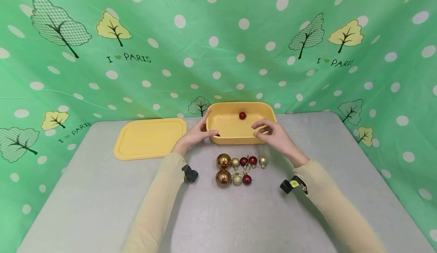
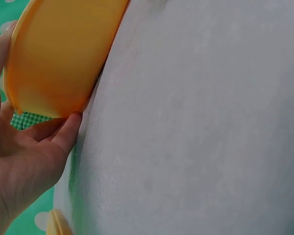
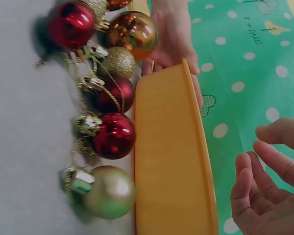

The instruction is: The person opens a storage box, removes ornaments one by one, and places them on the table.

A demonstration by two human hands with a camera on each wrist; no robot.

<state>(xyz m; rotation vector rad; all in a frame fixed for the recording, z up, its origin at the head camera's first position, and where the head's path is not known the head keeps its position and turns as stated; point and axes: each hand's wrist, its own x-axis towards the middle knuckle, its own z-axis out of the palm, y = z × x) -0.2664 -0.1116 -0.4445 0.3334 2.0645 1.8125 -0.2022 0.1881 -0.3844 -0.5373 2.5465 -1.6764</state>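
Note:
A yellow plastic box (image 1: 240,141) without its lid stands at the back of the table. My left hand (image 1: 196,134) grips its left end, thumb over the front rim and fingers along the end wall. In the left wrist view the fingertips lie against the underside corner of the box wall (image 2: 63,54). Inside lies one small dark red bauble (image 1: 242,115). Above the front right rim my right hand (image 1: 274,136) hovers, fingers loosely bent; the right wrist view shows nothing between thumb and fingers.
In front of the box lie two rows of baubles: two large copper ones (image 1: 223,161), several small gold ones (image 1: 237,179) and several red ones (image 1: 247,179), with gold strings. The flat yellow lid (image 1: 150,137) lies left of the box. A green printed cloth (image 1: 218,55) hangs behind the table.

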